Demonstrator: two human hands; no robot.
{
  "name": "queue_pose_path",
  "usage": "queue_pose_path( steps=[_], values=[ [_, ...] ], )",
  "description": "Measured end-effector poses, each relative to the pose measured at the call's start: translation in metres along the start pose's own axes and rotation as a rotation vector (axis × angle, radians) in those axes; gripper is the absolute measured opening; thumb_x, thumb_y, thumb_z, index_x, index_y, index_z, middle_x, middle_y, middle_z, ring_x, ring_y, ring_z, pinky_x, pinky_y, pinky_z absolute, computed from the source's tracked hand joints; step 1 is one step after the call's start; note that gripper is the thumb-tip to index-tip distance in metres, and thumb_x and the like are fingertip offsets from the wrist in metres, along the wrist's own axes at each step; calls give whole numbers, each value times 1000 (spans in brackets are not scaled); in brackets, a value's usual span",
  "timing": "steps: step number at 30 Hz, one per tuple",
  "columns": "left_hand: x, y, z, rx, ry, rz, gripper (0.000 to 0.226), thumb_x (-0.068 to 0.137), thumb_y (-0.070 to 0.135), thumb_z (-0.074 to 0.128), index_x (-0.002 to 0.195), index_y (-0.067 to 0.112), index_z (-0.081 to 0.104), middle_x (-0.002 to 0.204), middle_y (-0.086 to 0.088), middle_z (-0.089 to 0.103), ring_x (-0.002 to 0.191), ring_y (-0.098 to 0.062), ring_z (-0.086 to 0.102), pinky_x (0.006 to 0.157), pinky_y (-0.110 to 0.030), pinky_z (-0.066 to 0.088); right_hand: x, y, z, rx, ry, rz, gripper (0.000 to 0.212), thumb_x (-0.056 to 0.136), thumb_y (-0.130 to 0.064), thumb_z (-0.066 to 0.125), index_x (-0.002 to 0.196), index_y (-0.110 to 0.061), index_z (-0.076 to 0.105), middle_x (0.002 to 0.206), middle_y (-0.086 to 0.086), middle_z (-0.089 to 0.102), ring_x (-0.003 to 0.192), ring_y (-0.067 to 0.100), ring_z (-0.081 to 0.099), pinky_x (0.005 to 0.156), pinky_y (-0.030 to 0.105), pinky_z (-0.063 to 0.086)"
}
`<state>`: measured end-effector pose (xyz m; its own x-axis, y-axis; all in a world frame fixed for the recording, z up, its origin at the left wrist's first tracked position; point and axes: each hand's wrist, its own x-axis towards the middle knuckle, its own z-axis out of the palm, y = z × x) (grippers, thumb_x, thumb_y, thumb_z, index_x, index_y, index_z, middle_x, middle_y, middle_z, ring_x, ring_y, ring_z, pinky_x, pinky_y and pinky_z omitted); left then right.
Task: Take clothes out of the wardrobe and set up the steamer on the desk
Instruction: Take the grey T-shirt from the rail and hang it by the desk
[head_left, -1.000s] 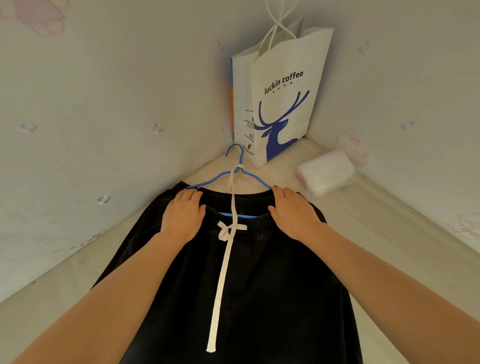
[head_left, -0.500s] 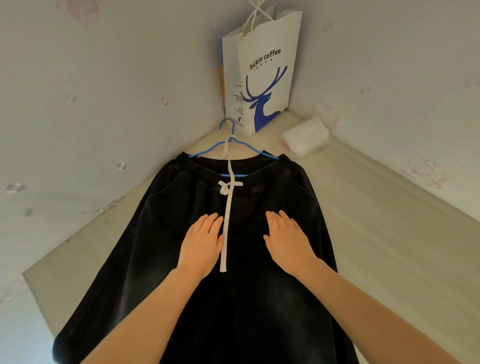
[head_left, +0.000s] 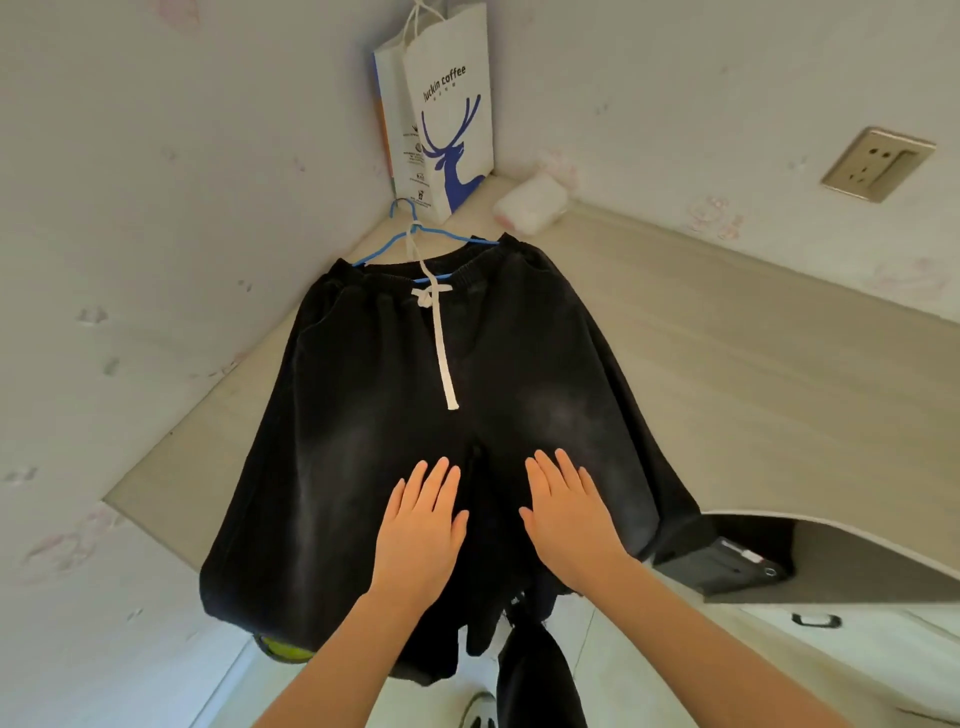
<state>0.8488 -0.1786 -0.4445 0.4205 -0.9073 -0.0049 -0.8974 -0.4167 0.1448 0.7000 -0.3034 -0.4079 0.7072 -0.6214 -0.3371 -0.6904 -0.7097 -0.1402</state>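
Black shorts (head_left: 415, 415) on one blue hanger (head_left: 410, 236) lie flat from the desk's (head_left: 753, 374) back corner to its front edge, hems hanging over; bare desk stretches along the right side. Both hands, left hand (head_left: 421, 530) and right hand (head_left: 569, 519), press palm-down near the front edge, fingers straight, gripping nothing. One paper bag (head_left: 447, 119) and one white packet (head_left: 530, 202) occupy the back corner.

Only readable text: "luckin coffee" on white paper bag (head_left: 447, 119), above blue deer logo. Small print on bag side illegible.
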Motion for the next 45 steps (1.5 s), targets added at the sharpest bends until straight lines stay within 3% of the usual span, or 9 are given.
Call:
queue_pose_path(
  steps=[7, 11, 16, 23, 26, 29, 33, 37, 45],
  values=[
    [-66, 34, -19, -76, 63, 164, 50, 89, 32, 64, 134, 15, 55, 131, -3, 61, 126, -25, 54, 99, -43, 49, -101, -16, 16, 77, 64, 151, 62, 101, -38, 35, 152, -13, 9, 160, 7, 11, 147, 29, 3, 118, 44, 8],
    [-87, 67, -24, -95, 50, 291, 56, 80, 34, 73, 131, 15, 58, 129, -3, 63, 122, -26, 57, 96, -45, 50, -153, -8, 25, 97, 124, 283, 63, 94, -38, 53, 146, -10, 33, 149, 10, 39, 141, 33, 29, 112, 47, 28],
    [-109, 110, -20, -98, 28, 468, 55, 78, 33, 75, 129, 16, 60, 128, -3, 63, 123, -27, 56, 101, -44, 43, -218, 11, 41, 187, 142, 442, 60, 101, -38, 34, 151, -16, 10, 158, 5, 16, 146, 27, 10, 118, 41, 10],
    [-158, 185, -18, -159, -7, 720, 41, 85, 26, 67, 123, 13, 62, 121, -2, 66, 124, -28, 54, 101, -45, 46, -325, 31, 72, 264, 192, 662, 59, 101, -34, 34, 151, -12, 10, 157, 6, 18, 146, 26, 12, 119, 40, 11],
    [-191, 219, -16, -163, -30, 812, 40, 87, 25, 65, 124, 12, 61, 120, -3, 66, 124, -28, 53, 101, -45, 47, -377, 38, 94, 278, 214, 771, 59, 99, -33, 42, 149, -9, 20, 152, 8, 31, 142, 28, 25, 117, 41, 21],
    [-233, 257, -11, -161, -77, 903, 40, 88, 27, 62, 125, 11, 60, 120, -3, 66, 122, -28, 54, 99, -42, 48, -434, 44, 118, 282, 253, 877, 60, 87, -33, 63, 137, -6, 45, 133, 9, 56, 125, 31, 52, 103, 44, 44],
    [-297, 308, 2, -184, -131, 1028, 37, 93, 28, 56, 126, 11, 60, 120, -3, 66, 120, -26, 55, 97, -39, 49, -515, 48, 145, 305, 318, 977, 57, 79, -32, 72, 125, -4, 56, 119, 8, 65, 112, 29, 61, 92, 42, 52],
    [-365, 361, 13, -209, -203, 1137, 49, 95, 35, 31, 128, 10, 58, 123, -3, 64, 114, -21, 58, 96, -35, 50, -596, 51, 174, 324, 334, 1073, 55, 82, -31, 69, 126, -2, 55, 119, 10, 64, 111, 29, 61, 94, 41, 51],
    [-470, 452, 23, -254, -232, 1346, 35, 92, 24, 56, 123, 9, 62, 111, -1, 68, 104, -20, 60, 87, -33, 51, -722, 59, 209, 439, 365, 1281, 54, 99, -34, 41, 144, -7, 31, 144, 9, 44, 136, 26, 37, 113, 38, 29]
  ],
)
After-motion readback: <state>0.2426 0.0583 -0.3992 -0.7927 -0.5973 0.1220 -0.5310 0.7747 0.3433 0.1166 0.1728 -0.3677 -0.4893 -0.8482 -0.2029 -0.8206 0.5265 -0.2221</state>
